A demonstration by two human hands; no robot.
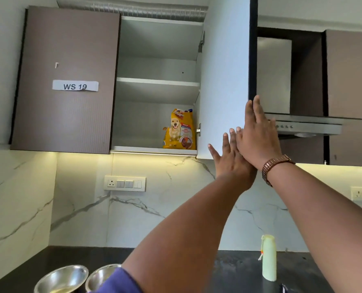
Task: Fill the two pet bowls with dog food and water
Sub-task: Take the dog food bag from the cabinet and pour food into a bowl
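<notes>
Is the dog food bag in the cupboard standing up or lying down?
Standing up. The yellow dog food bag sits upright on the cupboard's bottom shelf, at its right end, with its printed front facing out.

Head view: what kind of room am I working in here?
Most likely a home kitchen: wall cabinets over a dark countertop, a range hood to the right, and a marble-look backsplash with switches.

Both hands reach up at the open cupboard door (224,77) right of centre: the right hand (258,134) lies flat on its edge, the left hand (230,157) spread just below. A yellow dog food bag (179,130) stands on the bottom shelf. Two steel bowls (61,279) sit on the dark tabletop (235,269), lower left.
</notes>
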